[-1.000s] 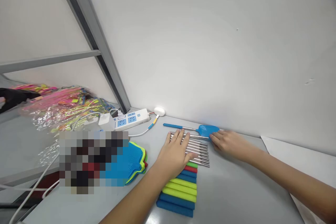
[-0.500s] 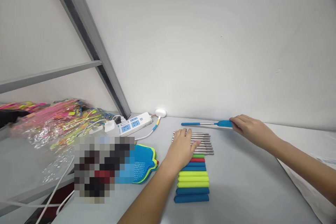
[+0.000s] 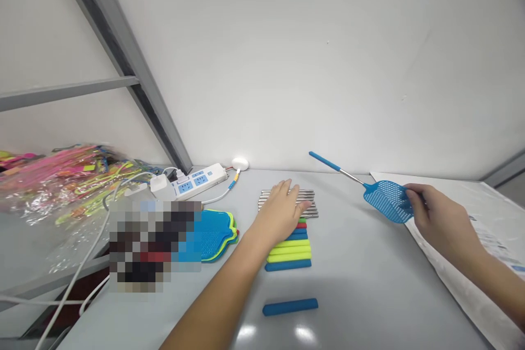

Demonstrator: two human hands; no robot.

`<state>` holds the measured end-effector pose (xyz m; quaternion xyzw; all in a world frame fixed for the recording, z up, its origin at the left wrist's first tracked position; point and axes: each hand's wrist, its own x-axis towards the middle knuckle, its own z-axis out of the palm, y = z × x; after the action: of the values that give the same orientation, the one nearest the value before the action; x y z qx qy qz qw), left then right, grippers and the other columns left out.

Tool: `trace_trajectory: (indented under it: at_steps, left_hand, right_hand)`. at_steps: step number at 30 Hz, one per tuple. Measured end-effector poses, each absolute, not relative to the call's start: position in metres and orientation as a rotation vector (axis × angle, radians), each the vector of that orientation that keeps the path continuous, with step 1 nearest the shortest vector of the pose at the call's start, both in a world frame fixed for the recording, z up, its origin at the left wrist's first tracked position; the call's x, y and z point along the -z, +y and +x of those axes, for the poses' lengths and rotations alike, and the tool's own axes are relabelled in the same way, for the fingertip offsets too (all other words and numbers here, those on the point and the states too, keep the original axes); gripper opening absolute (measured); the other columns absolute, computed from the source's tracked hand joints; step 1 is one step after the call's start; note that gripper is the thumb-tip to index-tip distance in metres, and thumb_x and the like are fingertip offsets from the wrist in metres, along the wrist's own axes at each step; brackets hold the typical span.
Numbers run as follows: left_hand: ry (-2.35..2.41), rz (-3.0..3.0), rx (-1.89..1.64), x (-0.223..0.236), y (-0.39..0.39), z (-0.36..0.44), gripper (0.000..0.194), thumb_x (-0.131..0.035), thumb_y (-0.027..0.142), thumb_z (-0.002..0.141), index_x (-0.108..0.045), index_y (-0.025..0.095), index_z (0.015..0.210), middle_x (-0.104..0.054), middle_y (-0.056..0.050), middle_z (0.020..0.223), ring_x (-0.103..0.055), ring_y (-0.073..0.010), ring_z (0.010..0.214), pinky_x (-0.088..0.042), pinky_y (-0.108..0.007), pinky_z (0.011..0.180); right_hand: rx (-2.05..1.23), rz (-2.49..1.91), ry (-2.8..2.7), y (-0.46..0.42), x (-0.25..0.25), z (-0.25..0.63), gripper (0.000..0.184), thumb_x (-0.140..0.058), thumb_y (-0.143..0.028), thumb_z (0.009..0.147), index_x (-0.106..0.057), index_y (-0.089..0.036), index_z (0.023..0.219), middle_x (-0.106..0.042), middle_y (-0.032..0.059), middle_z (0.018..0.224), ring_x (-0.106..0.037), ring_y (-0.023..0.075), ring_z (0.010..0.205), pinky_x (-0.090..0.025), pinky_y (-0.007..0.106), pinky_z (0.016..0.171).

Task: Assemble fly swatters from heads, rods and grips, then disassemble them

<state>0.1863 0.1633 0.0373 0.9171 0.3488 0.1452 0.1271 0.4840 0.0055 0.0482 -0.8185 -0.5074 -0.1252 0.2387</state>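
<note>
Pinched by the edge of its mesh head, a blue fly swatter hangs from my right hand. Its thin metal shaft and blue grip point up and left, over the table's back edge. My left hand lies with spread fingers on a row of silver metal rods, partly covering them. Nearer me are several foam-like grip sleeves in green, red, blue and yellow; my left wrist hides some of their ends. A single blue sleeve lies apart, closest to me. Left of my forearm are stacked swatter heads, blue on top.
A white power strip with plugs and cables stands at the back left. Plastic bags of colourful swatters lie on the far left. White sheeting covers the table's right side. A pixelated patch hides part of the left.
My right hand has brought the swatter rightward and nearer, turning its mesh face into view. The nearest blue sleeve now lies separate from the row. My left hand stays on the rods.
</note>
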Motion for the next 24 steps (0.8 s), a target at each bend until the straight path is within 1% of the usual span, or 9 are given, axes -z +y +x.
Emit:
trace_trajectory:
  at_steps: [3, 5, 9, 12, 14, 16, 19, 21, 24]
  left_hand:
    - [0.77, 2.639, -0.445, -0.06, 0.125, 0.17, 0.062, -0.032, 0.057, 0.097, -0.039, 0.021, 0.146, -0.033, -0.009, 0.156, -0.028, -0.0248, 0.144, -0.029, -0.044, 0.117]
    - [0.719, 2.676, -0.396, -0.062, 0.094, 0.153, 0.064, -0.044, 0.061, 0.092, -0.04, 0.026, 0.146, -0.03, -0.006, 0.158, -0.027, -0.0276, 0.145, -0.032, -0.048, 0.115]
    - [0.735, 2.822, -0.257, -0.035, 0.045, 0.115, 0.079, -0.063, 0.06, 0.081, -0.036, 0.026, 0.147, -0.026, -0.01, 0.159, -0.024, -0.0352, 0.145, -0.027, -0.063, 0.114]
    - [0.781, 2.91, -0.272, -0.013, 0.031, 0.099, 0.079, -0.066, 0.057, 0.08, -0.036, 0.025, 0.146, -0.028, -0.013, 0.158, -0.031, -0.0378, 0.141, -0.031, -0.068, 0.108]
    - [0.865, 2.942, -0.333, -0.005, 0.032, 0.097, 0.068, -0.068, 0.052, 0.081, -0.046, 0.023, 0.138, -0.033, -0.015, 0.155, -0.035, -0.0374, 0.139, -0.033, -0.068, 0.107]
    - [0.921, 2.964, -0.388, -0.004, 0.039, 0.102, 0.048, -0.071, 0.046, 0.08, -0.059, 0.022, 0.12, -0.039, -0.015, 0.152, -0.039, -0.037, 0.136, -0.032, -0.068, 0.107]
    - [0.91, 2.994, -0.441, -0.005, 0.051, 0.116, 0.02, -0.071, 0.038, 0.082, -0.064, 0.021, 0.09, -0.045, -0.013, 0.148, -0.043, -0.0357, 0.133, -0.031, -0.069, 0.107]
    - [0.877, 3.005, -0.48, -0.005, 0.058, 0.126, 0.016, -0.069, 0.034, 0.085, -0.062, 0.02, 0.082, -0.049, -0.01, 0.145, -0.045, -0.0335, 0.131, -0.03, -0.069, 0.108]
    - [0.849, 3.006, -0.535, -0.002, 0.061, 0.139, 0.016, -0.066, 0.034, 0.087, -0.061, 0.02, 0.081, -0.051, -0.009, 0.143, -0.046, -0.0319, 0.13, -0.028, -0.069, 0.108]
  right_hand:
    - [0.329, -2.216, -1.212, -0.02, -0.044, 0.478, 0.024, -0.041, -0.042, 0.09, -0.057, -0.026, 0.1, -0.07, 0.0045, 0.089, -0.065, 0.0236, 0.076, -0.046, 0.033, 0.065]
    - [0.273, -2.226, -1.114, -0.036, -0.039, 0.474, 0.026, -0.042, -0.045, 0.089, -0.058, -0.027, 0.099, -0.07, 0.0032, 0.086, -0.066, 0.0237, 0.077, -0.046, 0.032, 0.064]
    - [0.063, -2.247, -1.034, -0.062, -0.031, 0.466, 0.03, -0.042, -0.051, 0.088, -0.057, -0.028, 0.101, -0.072, 0.0029, 0.086, -0.069, 0.0243, 0.076, -0.049, 0.033, 0.066]
    - [-0.113, -2.299, -1.057, -0.072, -0.028, 0.456, 0.034, -0.041, -0.053, 0.089, -0.056, -0.028, 0.106, -0.069, 0.001, 0.068, -0.068, 0.0243, 0.062, -0.049, 0.035, 0.066]
    - [-0.187, -2.335, -1.12, -0.075, -0.026, 0.448, 0.036, -0.04, -0.054, 0.09, -0.057, -0.027, 0.107, -0.062, -0.0009, 0.053, -0.066, 0.0257, 0.056, -0.047, 0.037, 0.063]
    - [-0.22, -2.345, -1.17, -0.075, -0.024, 0.439, 0.038, -0.04, -0.056, 0.09, -0.059, -0.027, 0.106, -0.058, -0.0017, 0.047, -0.064, 0.0264, 0.053, -0.046, 0.037, 0.061]
    - [-0.094, -2.366, -1.191, -0.072, -0.02, 0.421, 0.038, -0.043, -0.057, 0.088, -0.061, -0.027, 0.106, -0.065, 0.0001, 0.057, -0.065, 0.0266, 0.055, -0.045, 0.036, 0.06]
    - [0.051, -2.419, -1.228, -0.07, -0.021, 0.408, 0.038, -0.043, -0.055, 0.089, -0.059, -0.028, 0.111, -0.068, 0.0011, 0.064, -0.065, 0.0276, 0.058, -0.042, 0.035, 0.058]
    - [0.115, -2.537, -1.325, -0.065, -0.027, 0.392, 0.035, -0.04, -0.053, 0.091, -0.057, -0.03, 0.112, -0.064, -0.0009, 0.058, -0.062, 0.0276, 0.053, -0.035, 0.033, 0.052]
